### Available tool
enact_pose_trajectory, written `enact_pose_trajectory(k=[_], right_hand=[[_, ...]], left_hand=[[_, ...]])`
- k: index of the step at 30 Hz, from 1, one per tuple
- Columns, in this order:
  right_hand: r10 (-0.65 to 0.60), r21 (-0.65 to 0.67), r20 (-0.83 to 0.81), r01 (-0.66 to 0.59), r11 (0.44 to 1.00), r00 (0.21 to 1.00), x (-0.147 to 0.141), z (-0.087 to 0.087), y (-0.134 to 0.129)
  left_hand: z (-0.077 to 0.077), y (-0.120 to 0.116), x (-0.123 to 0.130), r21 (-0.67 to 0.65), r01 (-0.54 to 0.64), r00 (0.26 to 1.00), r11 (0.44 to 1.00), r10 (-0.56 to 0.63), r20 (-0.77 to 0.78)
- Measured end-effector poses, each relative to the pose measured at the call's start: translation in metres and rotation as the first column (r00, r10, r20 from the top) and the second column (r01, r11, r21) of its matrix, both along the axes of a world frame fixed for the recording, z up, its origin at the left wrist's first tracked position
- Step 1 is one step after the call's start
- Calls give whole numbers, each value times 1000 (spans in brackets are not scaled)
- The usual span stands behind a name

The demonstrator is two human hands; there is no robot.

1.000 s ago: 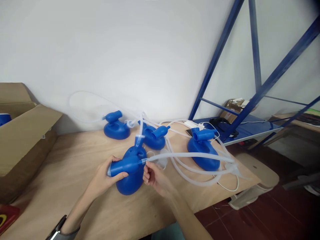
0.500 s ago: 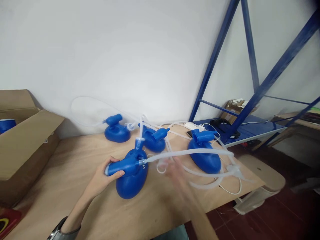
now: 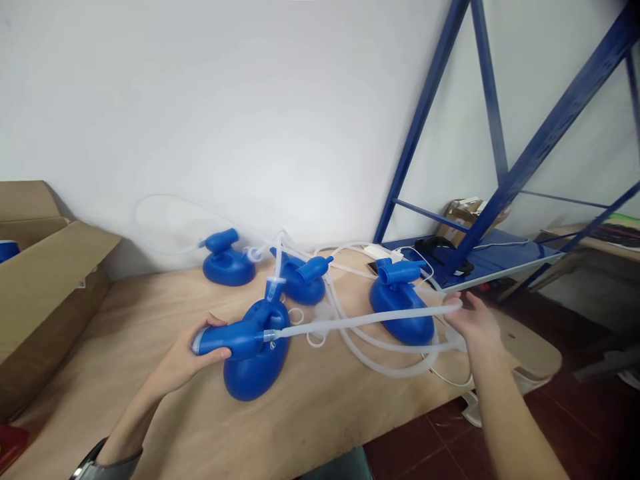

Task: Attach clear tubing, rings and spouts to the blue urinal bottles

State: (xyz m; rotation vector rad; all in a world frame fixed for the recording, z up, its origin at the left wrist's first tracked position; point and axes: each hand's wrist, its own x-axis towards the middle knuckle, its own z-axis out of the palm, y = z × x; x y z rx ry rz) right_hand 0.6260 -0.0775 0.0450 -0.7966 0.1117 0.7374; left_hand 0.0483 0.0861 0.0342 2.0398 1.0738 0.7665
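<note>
My left hand [image 3: 197, 343] is wrapped round the blue cylindrical mouthpiece of a urinal bottle [image 3: 256, 373], whose rounded body is on the table. A translucent hose [image 3: 345, 323] runs from a clear connector at the mouthpiece's right end across to the right. At its far right stretch, my right hand [image 3: 470, 317] has the hose between thumb and fingers, past the table's right edge. More hose lies in loops below and behind it. Another tube rises from a clear-capped neck on the same bottle.
Behind stand three similar bottles: one at the left [image 3: 229, 267], one in the middle [image 3: 304, 287] and one at the right [image 3: 400, 313]. An open cardboard box [image 3: 55, 293] fills the left side. Blue metal shelving [image 3: 425, 120] and a stool [image 3: 530, 347] are at the right.
My right hand has moved from mid-table to the right and is now on the hose, which is straighter. My left hand stays on the mouthpiece. The view has shifted slightly.
</note>
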Motion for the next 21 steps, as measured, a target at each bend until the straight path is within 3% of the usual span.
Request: enact_pose_trajectory(k=[3,7,9,12,15,17,19,21], right_hand=[[63,-12,92,-63,998,994,8,6,16],[78,91,317,-112,989,945,6,36,31],[109,122,526,-201,972,843,1,52,33],[160,87,794,-370,925,587,-14,60,29],[191,19,887,-446,895,420,-46,42,24],[286,-116,901,-455,883,326,-79,20,26],[443,-309,875,-479,822,196,-119,-2,31],[566,-474,824,-504,722,36,-161,-20,40]], left_hand=[[-2,-1,-3,8,-12,999,1000,13,-43],[2,-5,-7,57,-40,992,998,46,-114],[4,-7,-10,105,-77,988,992,90,-126],[5,-12,-14,168,-115,982,979,137,-128],[1,-12,-18,171,-93,989,981,111,-95],[-3,-9,-19,156,-46,998,987,53,-44],[-5,-2,-18,137,22,1000,990,-24,13],[-5,4,-13,108,84,994,991,-91,55]])
